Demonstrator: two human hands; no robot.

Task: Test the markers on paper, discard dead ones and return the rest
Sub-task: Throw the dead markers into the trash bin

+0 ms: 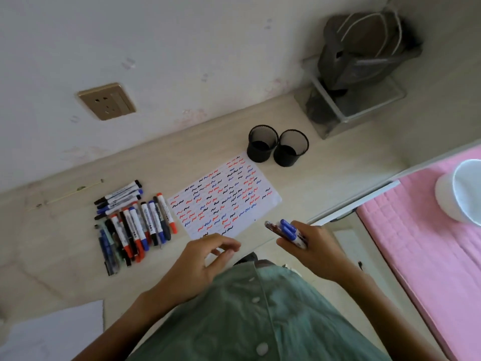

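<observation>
Centrally, a sheet of paper (223, 195) lies on the pale bench (325, 183), covered in rows of red, blue and black squiggles, evidently test strokes. Just left of it a heap of capped markers (132, 220) lies loose, probably waiting to be sorted. The right hand (308, 246) holds a small bundle of markers (289, 231), blue caps outward, fingers curled round the barrels, likely gathered for return. The left hand (205, 259) hovers at the paper's near edge, fingers loosely bent, holding nothing. Beyond the paper stand two black mesh pen cups (277, 145), side by side and touching, seemingly with no markers in them.
</observation>
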